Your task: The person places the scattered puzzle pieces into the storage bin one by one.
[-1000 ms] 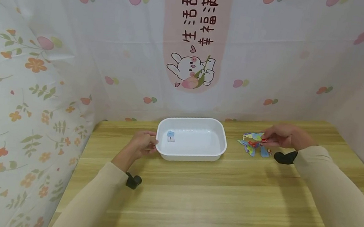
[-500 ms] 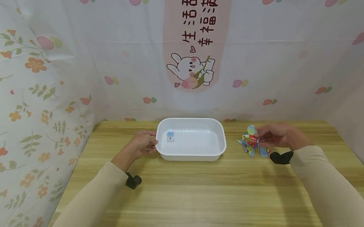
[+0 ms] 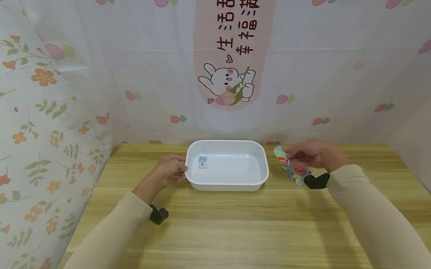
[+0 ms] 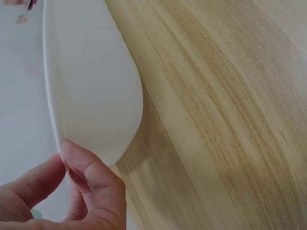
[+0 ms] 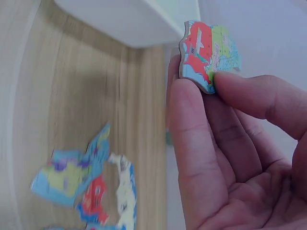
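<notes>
Beside white tray point(image 3: 231, 170), right hand point(image 3: 314, 154) pinching puzzle piece point(image 5: 207, 53); left hand point(image 3: 166, 170) pinching rim point(image 4: 47, 72).

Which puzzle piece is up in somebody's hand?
The red, green and blue piece pinched in the right hand; the pieces below it lie on the table instead.

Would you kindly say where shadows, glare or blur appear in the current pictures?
Head view: faint glints inside the white basin, a soft shadow beneath the right sleeve on the table; left wrist view: mild shadow beside the white basin; right wrist view: the held puzzle piece fairly crisp, the loose puzzle pieces blurred.
</notes>
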The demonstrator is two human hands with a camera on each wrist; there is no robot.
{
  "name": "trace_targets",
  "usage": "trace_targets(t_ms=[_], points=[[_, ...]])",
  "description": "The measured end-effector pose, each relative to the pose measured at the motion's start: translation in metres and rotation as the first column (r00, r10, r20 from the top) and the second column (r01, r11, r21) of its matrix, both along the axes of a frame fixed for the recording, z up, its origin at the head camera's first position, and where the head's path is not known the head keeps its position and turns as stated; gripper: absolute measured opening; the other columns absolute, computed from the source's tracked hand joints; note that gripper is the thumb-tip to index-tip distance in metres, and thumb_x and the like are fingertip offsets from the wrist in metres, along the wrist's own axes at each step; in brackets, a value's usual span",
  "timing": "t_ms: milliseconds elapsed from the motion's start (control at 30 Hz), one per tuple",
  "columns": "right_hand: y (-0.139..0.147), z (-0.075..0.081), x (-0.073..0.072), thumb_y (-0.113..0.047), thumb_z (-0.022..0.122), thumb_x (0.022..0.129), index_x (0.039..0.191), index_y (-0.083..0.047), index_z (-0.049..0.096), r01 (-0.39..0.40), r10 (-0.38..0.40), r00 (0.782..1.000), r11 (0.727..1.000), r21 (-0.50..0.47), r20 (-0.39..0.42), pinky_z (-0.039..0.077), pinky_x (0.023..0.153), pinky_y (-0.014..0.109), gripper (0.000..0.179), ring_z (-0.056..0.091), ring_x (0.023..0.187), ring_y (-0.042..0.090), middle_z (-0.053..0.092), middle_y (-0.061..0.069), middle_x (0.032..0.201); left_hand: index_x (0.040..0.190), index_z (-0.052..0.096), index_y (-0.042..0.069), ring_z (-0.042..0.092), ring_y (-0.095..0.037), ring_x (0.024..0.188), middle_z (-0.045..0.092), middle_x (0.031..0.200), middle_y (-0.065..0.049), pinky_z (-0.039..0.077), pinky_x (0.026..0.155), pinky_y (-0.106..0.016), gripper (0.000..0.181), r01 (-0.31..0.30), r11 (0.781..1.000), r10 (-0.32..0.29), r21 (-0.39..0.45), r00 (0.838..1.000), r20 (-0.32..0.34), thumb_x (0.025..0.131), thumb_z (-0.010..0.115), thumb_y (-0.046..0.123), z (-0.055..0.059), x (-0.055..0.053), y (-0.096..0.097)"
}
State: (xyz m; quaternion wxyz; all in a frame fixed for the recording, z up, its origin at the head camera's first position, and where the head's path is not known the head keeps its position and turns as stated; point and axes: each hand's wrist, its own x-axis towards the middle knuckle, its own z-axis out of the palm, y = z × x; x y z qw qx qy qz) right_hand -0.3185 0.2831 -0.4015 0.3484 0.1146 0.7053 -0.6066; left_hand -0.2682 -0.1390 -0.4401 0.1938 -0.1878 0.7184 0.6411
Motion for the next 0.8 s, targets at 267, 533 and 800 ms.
trace_targets(t_ms=[267,533,800], points=[[-0.037,0.003,-0.009,0.005,0.061,0.088,0.094,-0.006,0.073,-0.003,0.003,1.000,1.000,0.002,0.024,0.058,0.073,0.025,0.016,0.070,0.071,0.016,0.071,0.009,0.082,0.130,0.056,0.002,0.057,-0.017,0.070,0.060,0.101,-0.015,0.051,0.064,-0.024,0.040,0.001,1.000,-0.001,-0.012,1.000,0.004,0.090,0.057,-0.004,0.001,0.001,0.000],[-0.069,-0.003,-0.016,0.005,0.062,0.088,0.109,0.000,0.062,0.032,-0.033,0.999,0.999,0.021,0.042,0.058,0.069,0.024,0.022,0.068,0.065,0.014,0.069,0.008,0.080,0.131,0.055,0.001,0.058,-0.016,0.070,0.061,0.104,-0.017,0.051,0.063,-0.023,0.042,0.009,1.000,-0.009,0.003,1.000,0.000,0.089,0.058,-0.005,0.001,0.001,-0.002],[-0.095,-0.012,-0.021,0.006,0.064,0.087,0.110,0.002,0.064,0.075,-0.076,0.997,0.997,0.027,0.032,0.058,0.068,0.024,0.023,0.067,0.063,0.013,0.069,0.009,0.078,0.131,0.055,0.001,0.058,-0.016,0.069,0.061,0.095,-0.013,0.052,0.066,-0.025,0.042,0.016,1.000,-0.016,0.002,1.000,-0.003,0.089,0.059,-0.004,0.001,0.001,-0.003]])
